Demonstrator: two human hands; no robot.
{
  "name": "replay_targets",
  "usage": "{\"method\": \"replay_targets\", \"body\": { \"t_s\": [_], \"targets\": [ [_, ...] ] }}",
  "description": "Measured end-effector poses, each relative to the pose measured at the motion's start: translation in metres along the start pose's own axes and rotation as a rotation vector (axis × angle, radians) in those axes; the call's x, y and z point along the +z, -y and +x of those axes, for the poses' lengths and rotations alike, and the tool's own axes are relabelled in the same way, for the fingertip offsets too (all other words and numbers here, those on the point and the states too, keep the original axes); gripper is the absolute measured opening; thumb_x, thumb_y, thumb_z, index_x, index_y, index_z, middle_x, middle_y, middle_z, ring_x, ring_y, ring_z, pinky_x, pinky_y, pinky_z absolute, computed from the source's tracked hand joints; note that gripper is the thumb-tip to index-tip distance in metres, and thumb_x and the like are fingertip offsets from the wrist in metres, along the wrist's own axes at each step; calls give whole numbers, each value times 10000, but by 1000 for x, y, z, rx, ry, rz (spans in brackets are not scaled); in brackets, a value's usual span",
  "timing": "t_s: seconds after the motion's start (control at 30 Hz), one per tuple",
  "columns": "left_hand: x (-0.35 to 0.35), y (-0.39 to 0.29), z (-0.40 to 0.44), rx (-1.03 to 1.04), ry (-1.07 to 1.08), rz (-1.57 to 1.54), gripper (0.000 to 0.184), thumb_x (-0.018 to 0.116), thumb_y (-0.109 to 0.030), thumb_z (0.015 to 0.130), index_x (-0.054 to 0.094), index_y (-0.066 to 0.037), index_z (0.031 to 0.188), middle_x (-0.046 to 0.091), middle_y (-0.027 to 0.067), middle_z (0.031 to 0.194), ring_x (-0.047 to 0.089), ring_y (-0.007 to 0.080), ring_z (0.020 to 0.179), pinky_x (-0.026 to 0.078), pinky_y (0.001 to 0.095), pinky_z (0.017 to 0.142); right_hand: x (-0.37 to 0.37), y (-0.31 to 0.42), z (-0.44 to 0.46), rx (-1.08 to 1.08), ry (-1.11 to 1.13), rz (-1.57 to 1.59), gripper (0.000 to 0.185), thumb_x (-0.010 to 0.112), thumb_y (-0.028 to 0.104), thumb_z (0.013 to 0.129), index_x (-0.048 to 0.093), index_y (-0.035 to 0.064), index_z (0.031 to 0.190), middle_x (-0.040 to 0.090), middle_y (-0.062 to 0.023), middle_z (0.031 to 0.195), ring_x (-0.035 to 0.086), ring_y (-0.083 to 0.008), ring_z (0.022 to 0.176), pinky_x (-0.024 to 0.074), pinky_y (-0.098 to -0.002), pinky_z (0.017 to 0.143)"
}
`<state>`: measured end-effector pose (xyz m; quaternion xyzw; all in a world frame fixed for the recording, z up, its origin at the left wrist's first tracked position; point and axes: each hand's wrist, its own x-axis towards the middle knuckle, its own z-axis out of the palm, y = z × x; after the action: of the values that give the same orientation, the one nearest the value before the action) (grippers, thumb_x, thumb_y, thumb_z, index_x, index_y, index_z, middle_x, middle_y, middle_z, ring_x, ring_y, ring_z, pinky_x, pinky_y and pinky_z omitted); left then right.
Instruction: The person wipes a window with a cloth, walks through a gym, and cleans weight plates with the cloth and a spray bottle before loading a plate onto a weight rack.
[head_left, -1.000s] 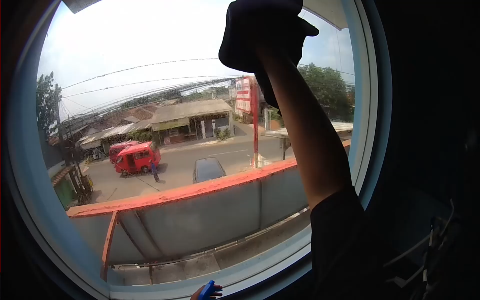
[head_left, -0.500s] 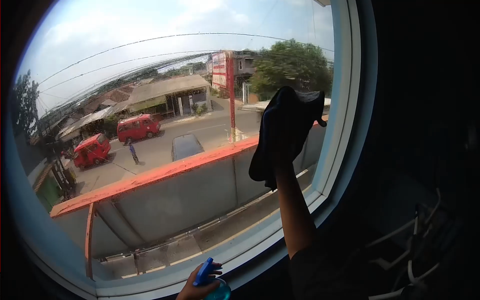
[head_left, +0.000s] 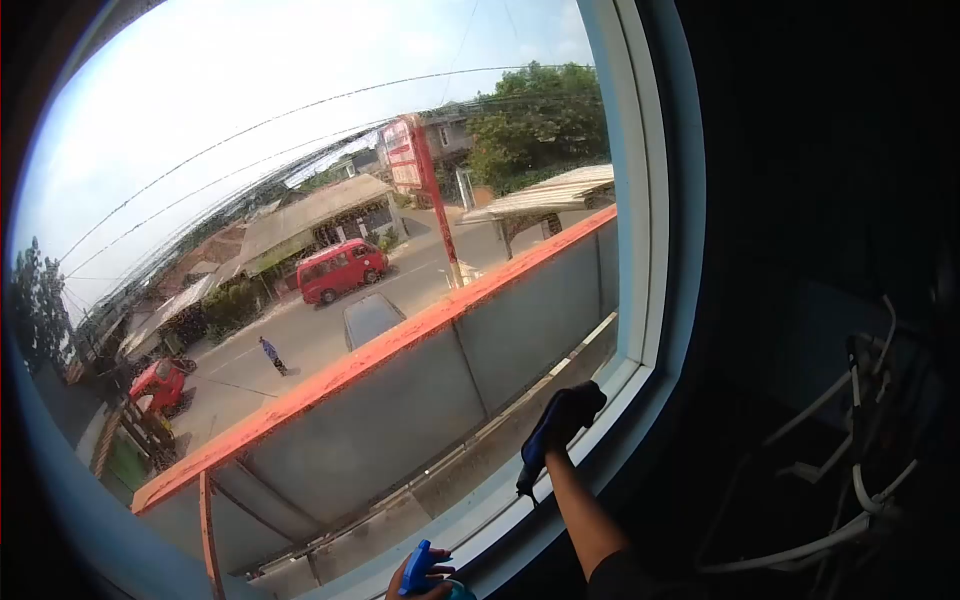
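Note:
My right hand (head_left: pixel 552 450) presses a dark cloth (head_left: pixel 568 418) against the lower right part of the window glass, close to the bottom frame. The cloth covers most of the fingers, and a loose end hangs over the sill. At the bottom edge of the view, my left hand (head_left: pixel 408 580) grips a spray bottle with a blue trigger head (head_left: pixel 422 565). Only the top of its blue-green body shows, and the rest is cut off. The window pane (head_left: pixel 390 430) has specks or droplets on it.
A pale window frame (head_left: pixel 650 190) surrounds the glass. White metal tubing (head_left: pixel 800 555) stands in the dark at the right. Outside are an orange-topped wall (head_left: pixel 370 360), a road with red vans (head_left: pixel 342 272), a grey car (head_left: pixel 372 320) and a walking person (head_left: pixel 272 355).
My right hand has moved the cloth down the glass, from mid-height to near the bottom frame. The view has shifted and tilted. My left hand still holds the spray bottle.

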<state>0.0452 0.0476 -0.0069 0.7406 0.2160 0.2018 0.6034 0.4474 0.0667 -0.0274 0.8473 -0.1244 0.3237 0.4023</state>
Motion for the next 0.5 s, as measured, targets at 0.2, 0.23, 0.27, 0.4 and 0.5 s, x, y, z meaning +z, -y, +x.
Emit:
{"method": "replay_targets", "body": {
  "t_s": [0.2, 0.23, 0.27, 0.4, 0.5],
  "targets": [
    [4, 9, 18, -6, 0, -58, 843, 660, 33, 797, 250, -111, 1519, 508, 154, 1344, 588, 273, 1122, 551, 368, 848, -133, -207, 223, 261, -643, 999, 99, 564, 130, 844, 606, 65, 907, 595, -55, 788, 575, -172, 700, 466, -332, 622],
    [10, -1, 24, -18, -27, -98, 830, 656, 43, 788, 272, -102, 1509, 516, 148, 1337, 594, 274, 1118, 553, 365, 843, -162, -249, 266, 247, -801, 1214, 147, 571, 151, 838, 610, 58, 945, 605, -62, 809, 584, -190, 721, 472, -353, 635],
    [9, 3, 31, 7, -17, -88, 825, 656, 46, 783, 282, -98, 1504, 519, 148, 1332, 597, 275, 1116, 553, 367, 844, -187, -288, 300, 234, -888, 1293, 198, 578, 172, 831, 614, 52, 984, 615, -70, 830, 592, -208, 741, 477, -373, 648],
    [15, -3, 48, 64, -32, -143, 840, 646, 53, 780, 257, -94, 1510, 518, 160, 1327, 604, 280, 1111, 552, 361, 825, -261, -417, 366, 48, -698, 1138, 406, 605, 258, 806, 632, 25, 1137, 654, -100, 914, 628, -280, 823, 501, -453, 699],
    [10, 11, 51, 69, -40, -160, 869, 640, 46, 787, 214, -113, 1527, 506, 160, 1341, 603, 275, 1108, 553, 359, 802, -266, -393, 397, 333, -1107, 1463, 461, 642, 233, 779, 596, 15, 1182, 646, -100, 772, 629, -255, 661, 473, -408, 535]
  ]
}}
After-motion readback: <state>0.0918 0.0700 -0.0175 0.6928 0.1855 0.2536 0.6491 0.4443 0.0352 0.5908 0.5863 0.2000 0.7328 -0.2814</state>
